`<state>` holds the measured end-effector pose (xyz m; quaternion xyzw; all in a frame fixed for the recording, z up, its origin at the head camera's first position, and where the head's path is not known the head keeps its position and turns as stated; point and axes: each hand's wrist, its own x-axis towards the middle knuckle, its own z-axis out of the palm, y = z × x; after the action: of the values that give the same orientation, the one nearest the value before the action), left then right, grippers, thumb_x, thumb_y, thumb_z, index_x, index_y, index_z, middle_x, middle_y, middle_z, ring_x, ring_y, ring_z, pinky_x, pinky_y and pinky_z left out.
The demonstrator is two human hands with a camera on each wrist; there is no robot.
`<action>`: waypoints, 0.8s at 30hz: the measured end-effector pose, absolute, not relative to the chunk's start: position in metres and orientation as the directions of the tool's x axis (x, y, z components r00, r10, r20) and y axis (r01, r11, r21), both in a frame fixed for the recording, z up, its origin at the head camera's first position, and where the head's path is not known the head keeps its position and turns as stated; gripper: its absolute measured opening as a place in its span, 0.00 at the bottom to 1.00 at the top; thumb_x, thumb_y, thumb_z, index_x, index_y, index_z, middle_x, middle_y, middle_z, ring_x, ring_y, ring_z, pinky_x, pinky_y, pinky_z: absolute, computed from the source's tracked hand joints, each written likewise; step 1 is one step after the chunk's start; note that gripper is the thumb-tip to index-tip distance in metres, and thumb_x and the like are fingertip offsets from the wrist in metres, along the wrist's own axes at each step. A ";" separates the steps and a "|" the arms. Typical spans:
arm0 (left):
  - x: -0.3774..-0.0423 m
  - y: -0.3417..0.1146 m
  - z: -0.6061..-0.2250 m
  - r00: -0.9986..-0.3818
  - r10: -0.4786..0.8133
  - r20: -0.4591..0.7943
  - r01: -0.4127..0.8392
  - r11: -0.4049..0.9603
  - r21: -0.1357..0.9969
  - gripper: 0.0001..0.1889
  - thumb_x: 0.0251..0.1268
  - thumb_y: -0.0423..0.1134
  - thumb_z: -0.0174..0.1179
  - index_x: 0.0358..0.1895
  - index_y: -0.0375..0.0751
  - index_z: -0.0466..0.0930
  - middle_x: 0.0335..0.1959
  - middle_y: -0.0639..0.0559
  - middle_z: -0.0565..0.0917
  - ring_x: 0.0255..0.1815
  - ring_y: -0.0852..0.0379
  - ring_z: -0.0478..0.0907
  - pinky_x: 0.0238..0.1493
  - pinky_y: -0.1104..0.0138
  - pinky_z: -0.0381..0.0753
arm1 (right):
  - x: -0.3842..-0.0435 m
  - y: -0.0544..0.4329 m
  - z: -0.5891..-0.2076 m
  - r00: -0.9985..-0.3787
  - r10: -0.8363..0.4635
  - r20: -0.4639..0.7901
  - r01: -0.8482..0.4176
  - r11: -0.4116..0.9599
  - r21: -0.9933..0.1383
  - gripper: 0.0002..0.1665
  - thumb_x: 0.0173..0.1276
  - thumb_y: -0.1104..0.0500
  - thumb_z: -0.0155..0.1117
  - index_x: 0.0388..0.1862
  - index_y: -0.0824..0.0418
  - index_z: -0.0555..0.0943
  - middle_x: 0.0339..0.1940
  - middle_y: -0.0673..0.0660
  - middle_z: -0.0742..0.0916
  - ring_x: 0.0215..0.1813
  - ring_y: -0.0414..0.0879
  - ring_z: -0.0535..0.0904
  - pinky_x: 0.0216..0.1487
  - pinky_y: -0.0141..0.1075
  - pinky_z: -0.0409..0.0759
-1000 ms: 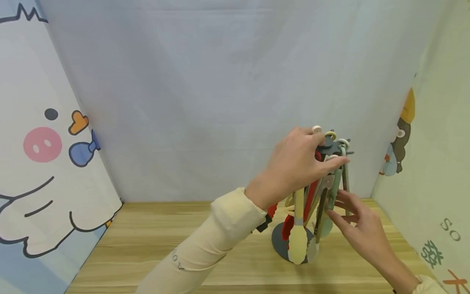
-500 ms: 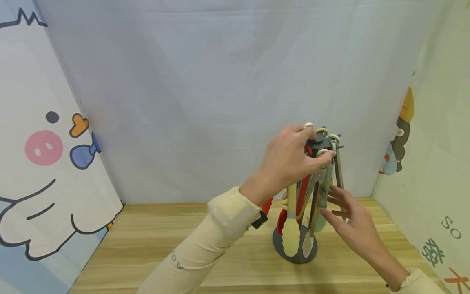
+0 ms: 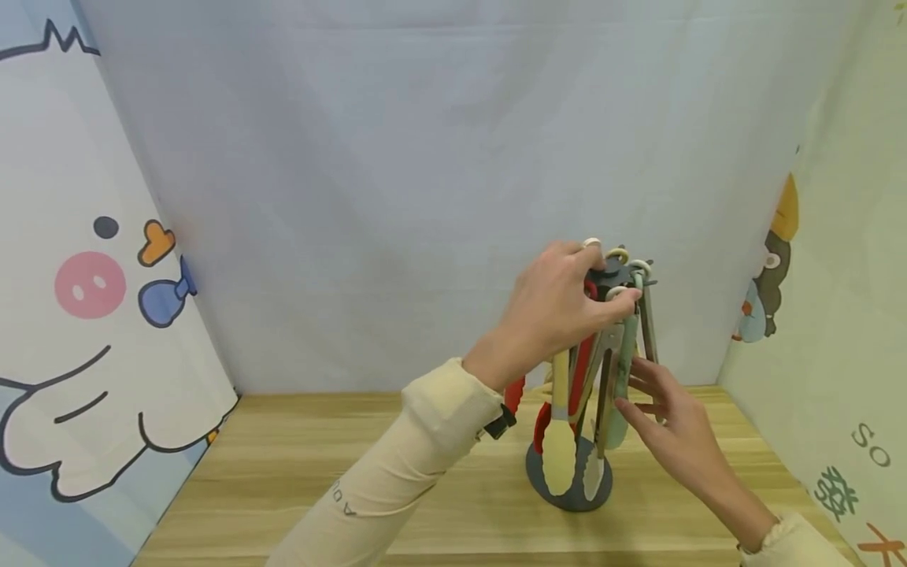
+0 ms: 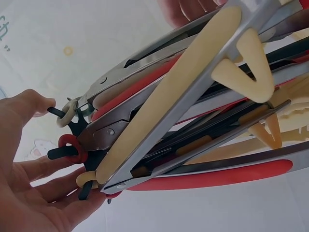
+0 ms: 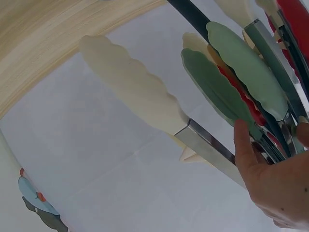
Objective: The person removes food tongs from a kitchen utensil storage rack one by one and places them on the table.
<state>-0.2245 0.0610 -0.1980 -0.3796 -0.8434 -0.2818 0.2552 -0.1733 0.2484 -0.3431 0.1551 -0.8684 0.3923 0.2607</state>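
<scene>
Tongs point(image 3: 627, 346) with pale-green handles and matte, scalloped heads hang from a dark-grey, round-based stand point(image 3: 572, 502) on the wood-grained tabletop point(image 3: 319, 449), your right grip point(image 3: 671, 417) pinching them, your left grip point(image 3: 553, 298) clasping the hooked top. You appear to be positioning them; the next move likely calls for steadying the stand.

Yellow-handled metal tongs point(image 4: 188, 102) gleam smoothly beyond a matt, plastic-looking grip point(image 4: 166, 99); the round dark-grey base point(image 3: 569, 504) is matt, the tan tabletop point(image 3: 319, 441) wood-grained, the white cloth backdrop point(image 3: 425, 157) creased, the cream fabric sleeve point(image 3: 397, 472) softly wrinkled.
</scene>
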 end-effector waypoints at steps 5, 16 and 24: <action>-0.227 0.061 -0.200 -0.587 0.502 0.635 0.785 0.545 0.295 0.15 0.60 0.54 0.60 0.32 0.46 0.73 0.27 0.58 0.72 0.35 0.61 0.68 0.27 0.73 0.67 | -0.177 0.248 -0.346 -0.814 -0.053 0.578 -0.473 0.639 -0.607 0.35 0.60 0.65 0.68 0.66 0.62 0.67 0.57 0.60 0.78 0.53 0.37 0.75 0.45 0.26 0.77; -0.231 0.062 -0.201 -0.585 0.495 0.642 0.782 0.554 0.286 0.16 0.61 0.53 0.59 0.38 0.44 0.76 0.32 0.57 0.74 0.38 0.60 0.68 0.28 0.74 0.67 | -0.173 0.245 -0.347 -0.820 0.019 0.572 -0.439 0.620 -0.650 0.36 0.55 0.64 0.73 0.62 0.65 0.69 0.51 0.60 0.79 0.45 0.41 0.78 0.44 0.21 0.75; -0.235 0.062 -0.202 -0.581 0.497 0.645 0.784 0.552 0.282 0.16 0.63 0.53 0.58 0.42 0.43 0.76 0.35 0.55 0.76 0.40 0.59 0.70 0.30 0.74 0.69 | -0.169 0.248 -0.346 -0.802 0.057 0.594 -0.399 0.689 -0.605 0.35 0.53 0.61 0.75 0.59 0.64 0.71 0.42 0.56 0.81 0.39 0.38 0.78 0.38 0.25 0.77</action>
<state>-0.2353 0.0618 -0.2018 -0.3798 -0.8433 -0.2820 0.2552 -0.1689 0.2476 -0.3457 0.0984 -0.8690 0.3821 0.2986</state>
